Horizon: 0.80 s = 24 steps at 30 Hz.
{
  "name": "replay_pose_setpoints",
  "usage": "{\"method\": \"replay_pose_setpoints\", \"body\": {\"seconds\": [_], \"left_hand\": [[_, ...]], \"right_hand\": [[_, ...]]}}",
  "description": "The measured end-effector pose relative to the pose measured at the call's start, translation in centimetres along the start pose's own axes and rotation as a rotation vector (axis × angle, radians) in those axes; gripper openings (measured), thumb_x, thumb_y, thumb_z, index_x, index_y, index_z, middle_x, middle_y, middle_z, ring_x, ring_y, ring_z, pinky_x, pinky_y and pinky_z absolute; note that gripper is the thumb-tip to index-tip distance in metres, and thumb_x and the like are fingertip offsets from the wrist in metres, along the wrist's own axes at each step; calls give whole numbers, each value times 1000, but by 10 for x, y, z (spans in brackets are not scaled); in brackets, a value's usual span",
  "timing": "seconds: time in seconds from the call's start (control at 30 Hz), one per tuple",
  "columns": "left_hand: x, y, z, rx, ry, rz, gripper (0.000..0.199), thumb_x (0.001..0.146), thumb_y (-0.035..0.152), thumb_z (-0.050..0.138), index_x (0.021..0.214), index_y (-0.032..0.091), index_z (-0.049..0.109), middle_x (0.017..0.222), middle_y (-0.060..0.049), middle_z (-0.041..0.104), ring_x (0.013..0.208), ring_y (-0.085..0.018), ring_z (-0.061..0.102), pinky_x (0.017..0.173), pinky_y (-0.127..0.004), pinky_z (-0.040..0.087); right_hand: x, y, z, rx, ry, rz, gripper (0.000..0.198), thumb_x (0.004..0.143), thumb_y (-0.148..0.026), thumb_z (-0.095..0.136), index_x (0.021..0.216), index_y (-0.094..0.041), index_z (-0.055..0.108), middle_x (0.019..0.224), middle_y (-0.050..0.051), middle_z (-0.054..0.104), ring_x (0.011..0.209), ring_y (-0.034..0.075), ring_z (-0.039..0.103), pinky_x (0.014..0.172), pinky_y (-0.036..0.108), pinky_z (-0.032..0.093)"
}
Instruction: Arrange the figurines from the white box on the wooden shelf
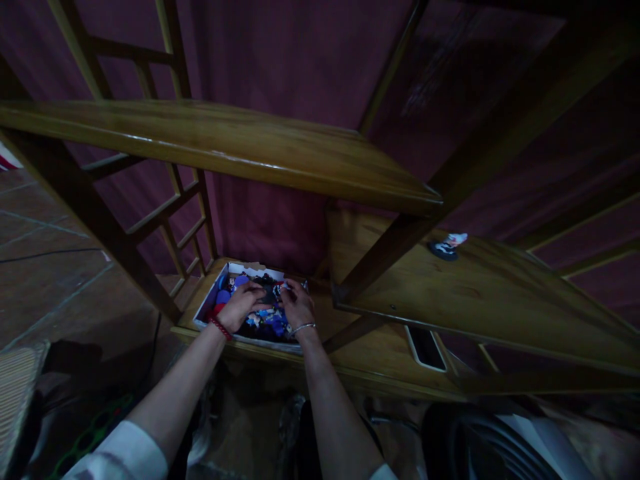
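Note:
Both hands reach down into a white box (210, 303) on the lowest wooden shelf; it is full of small colourful figurines and toys. My left hand (244, 301), with a red bracelet at the wrist, and my right hand (296, 303), with a silver bangle, meet over a dark toy (267, 294) in the middle of the box. The fingers of both hands curl around it. The grip itself is small and dim in the view.
A wooden shelving unit surrounds the box: an upper shelf (225, 143), and a middle shelf (480, 287) carrying one small figurine (449, 245) on a dark base. A phone-like slab (426, 348) lies on the bottom shelf. Tiled floor (45, 267) lies left.

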State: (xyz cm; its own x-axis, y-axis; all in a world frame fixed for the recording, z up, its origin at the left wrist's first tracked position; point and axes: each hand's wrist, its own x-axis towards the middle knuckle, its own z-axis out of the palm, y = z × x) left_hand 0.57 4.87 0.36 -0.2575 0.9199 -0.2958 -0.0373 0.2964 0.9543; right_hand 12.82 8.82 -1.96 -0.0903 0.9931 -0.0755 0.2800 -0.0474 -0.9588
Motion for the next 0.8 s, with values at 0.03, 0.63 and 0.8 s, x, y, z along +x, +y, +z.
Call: {"method": "replay_pose_setpoints", "body": {"seconds": [0.03, 0.63, 0.8], "left_hand": [[0, 1, 0, -105, -17, -29, 4, 74, 10, 47, 74, 14, 49, 70, 1, 56, 68, -9, 58, 70, -28, 52], [-2, 1, -8, -632, -174, -64, 11, 67, 2, 55, 69, 12, 54, 64, 3, 54, 60, -8, 56, 77, -41, 51], [-4, 3, -8, -642, -184, -62, 11, 68, 2, 54, 68, 12, 53, 63, 4, 53, 58, -7, 54, 78, -41, 50]], "right_hand": [[1, 0, 0, 22, 4, -4, 31, 75, -32, 46, 103, -19, 52, 90, 3, 63, 74, 13, 61, 58, 20, 51], [0, -9, -1, 289, 0, 37, 28, 65, -35, 56, 87, -18, 58, 80, 2, 64, 64, 13, 60, 60, 25, 48], [-1, -9, -2, 274, -8, 17, 27, 66, -35, 57, 86, -18, 58, 79, 2, 64, 63, 13, 60, 60, 26, 48]]}}
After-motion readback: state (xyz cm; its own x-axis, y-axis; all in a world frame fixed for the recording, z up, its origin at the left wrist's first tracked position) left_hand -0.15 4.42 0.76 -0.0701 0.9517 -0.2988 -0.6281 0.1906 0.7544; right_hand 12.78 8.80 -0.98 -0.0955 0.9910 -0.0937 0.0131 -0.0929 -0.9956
